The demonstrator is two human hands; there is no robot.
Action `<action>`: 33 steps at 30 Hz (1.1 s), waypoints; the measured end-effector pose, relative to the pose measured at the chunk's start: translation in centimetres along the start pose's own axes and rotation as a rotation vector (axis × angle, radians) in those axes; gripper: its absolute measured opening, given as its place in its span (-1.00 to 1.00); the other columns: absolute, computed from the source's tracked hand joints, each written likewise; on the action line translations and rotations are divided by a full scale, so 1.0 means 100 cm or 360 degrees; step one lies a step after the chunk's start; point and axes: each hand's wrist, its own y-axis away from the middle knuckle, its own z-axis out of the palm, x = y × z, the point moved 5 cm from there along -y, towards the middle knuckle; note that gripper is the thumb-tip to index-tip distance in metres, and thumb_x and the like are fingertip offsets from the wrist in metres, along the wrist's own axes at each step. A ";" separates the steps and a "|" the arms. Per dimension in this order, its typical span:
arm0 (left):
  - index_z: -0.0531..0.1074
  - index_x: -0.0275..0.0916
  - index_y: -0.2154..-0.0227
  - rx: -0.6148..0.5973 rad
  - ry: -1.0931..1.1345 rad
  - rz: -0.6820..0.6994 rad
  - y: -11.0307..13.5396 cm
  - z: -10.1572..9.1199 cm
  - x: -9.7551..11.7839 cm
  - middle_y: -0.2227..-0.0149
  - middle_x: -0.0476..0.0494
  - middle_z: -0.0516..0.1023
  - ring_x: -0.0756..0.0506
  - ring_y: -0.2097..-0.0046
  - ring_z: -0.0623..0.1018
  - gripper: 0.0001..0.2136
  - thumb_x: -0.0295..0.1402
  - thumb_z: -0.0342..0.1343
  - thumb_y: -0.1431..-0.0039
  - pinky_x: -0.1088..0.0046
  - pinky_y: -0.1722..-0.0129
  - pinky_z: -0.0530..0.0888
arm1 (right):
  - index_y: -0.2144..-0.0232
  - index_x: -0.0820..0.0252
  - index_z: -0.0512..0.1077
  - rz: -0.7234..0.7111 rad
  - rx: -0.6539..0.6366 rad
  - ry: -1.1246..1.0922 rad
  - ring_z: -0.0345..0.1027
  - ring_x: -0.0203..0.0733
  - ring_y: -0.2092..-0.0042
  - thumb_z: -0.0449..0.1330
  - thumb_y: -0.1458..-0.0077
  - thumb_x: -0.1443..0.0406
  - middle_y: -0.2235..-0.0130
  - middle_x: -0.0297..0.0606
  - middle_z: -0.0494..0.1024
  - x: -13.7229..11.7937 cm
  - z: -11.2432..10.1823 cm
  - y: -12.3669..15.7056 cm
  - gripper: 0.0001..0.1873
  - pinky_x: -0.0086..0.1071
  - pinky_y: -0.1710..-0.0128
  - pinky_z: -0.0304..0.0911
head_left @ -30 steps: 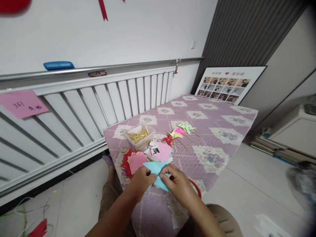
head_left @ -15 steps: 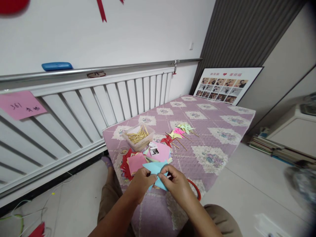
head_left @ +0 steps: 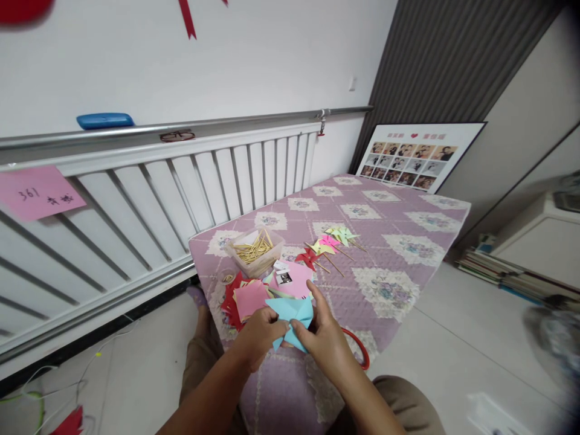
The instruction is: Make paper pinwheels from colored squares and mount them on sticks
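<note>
A light blue paper pinwheel (head_left: 290,309), its corners partly folded in, is held over the near edge of the table. My left hand (head_left: 261,331) pinches its left side between thumb and fingers. On the other side, my right hand (head_left: 327,335) presses its thumb near the middle of the paper, index finger stretched up along the right edge; its other fingers are mostly hidden. Just beyond lie a stack of pink and red paper squares (head_left: 252,299) and a pink sheet (head_left: 299,277) with a small white packet (head_left: 283,273) on it.
A plastic box of thin wooden sticks (head_left: 255,248) stands behind the papers, beside a small round container (head_left: 226,277). Several finished pinwheels on sticks (head_left: 326,243) lie farther right. A red curved handle (head_left: 362,350) shows by my right wrist. The radiator (head_left: 254,175) borders the table's left side.
The index finger of my right hand has lifted and straightened, and the right-hand corner of the blue paper now shows more. My left hand keeps its grip almost in place.
</note>
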 end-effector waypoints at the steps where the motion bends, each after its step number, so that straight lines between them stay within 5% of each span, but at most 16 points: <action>1: 0.36 -0.24 0.58 -0.0015 0.0037 -0.0002 -0.001 0.000 -0.001 0.62 0.02 0.37 0.01 0.55 0.31 -0.81 -0.23 0.16 0.11 0.47 0.51 0.23 | -0.30 0.17 0.00 0.0000 0.0007 0.0006 0.36 -0.25 0.40 0.21 0.01 0.35 0.33 -0.37 0.50 0.001 0.000 0.000 -0.15 -0.38 0.32 0.33; 10: 0.46 -0.26 0.30 -0.0231 0.0896 -0.0016 0.005 0.008 -0.009 0.39 -0.08 0.49 -0.03 0.37 0.44 -0.65 -0.05 0.17 -0.03 0.44 0.33 0.38 | -0.29 0.19 -0.06 0.0191 0.0147 -0.0425 0.40 -0.21 0.41 0.23 0.03 0.25 0.30 -0.30 0.53 0.015 0.004 0.000 -0.11 -0.34 0.37 0.38; 14: 0.42 -0.16 0.13 -0.0137 0.1190 0.0046 0.009 0.021 -0.029 0.21 -0.13 0.55 -0.08 0.25 0.51 -0.55 -0.07 0.28 0.07 0.45 0.31 0.37 | -0.23 0.22 0.01 0.0267 0.0351 -0.0589 0.43 -0.19 0.32 0.27 0.08 0.20 0.18 -0.21 0.51 0.023 0.004 0.000 -0.14 -0.33 0.30 0.40; 18: 0.46 -0.17 0.18 0.0179 0.1315 0.0183 0.011 0.034 -0.041 0.15 -0.13 0.57 -0.09 0.16 0.53 -0.60 -0.19 0.35 0.12 0.44 0.22 0.40 | -0.22 0.19 0.03 0.0280 0.0498 -0.0642 0.45 -0.16 0.23 0.28 0.07 0.19 0.08 -0.14 0.48 0.031 0.009 0.003 -0.15 -0.31 0.22 0.41; 22: 0.51 -0.24 0.23 0.0329 0.1341 0.0307 0.008 0.042 -0.034 0.12 -0.23 0.60 -0.21 0.04 0.54 -0.62 -0.20 0.35 0.15 0.31 0.05 0.42 | -0.24 0.16 0.00 0.0307 0.0566 -0.0687 0.45 -0.12 0.16 0.26 0.01 0.17 0.01 -0.09 0.46 0.037 0.017 0.008 -0.17 -0.28 0.18 0.41; 33: 0.53 -0.24 0.32 0.0548 0.0887 0.0244 -0.003 0.032 -0.039 0.19 -0.24 0.63 -0.20 0.13 0.56 -0.74 -0.21 0.24 0.06 0.33 0.09 0.43 | -0.19 0.18 0.08 0.0259 0.0603 -0.0633 0.48 -0.12 0.20 0.24 -0.03 0.19 0.09 -0.12 0.52 0.033 0.023 0.015 -0.28 -0.29 0.21 0.44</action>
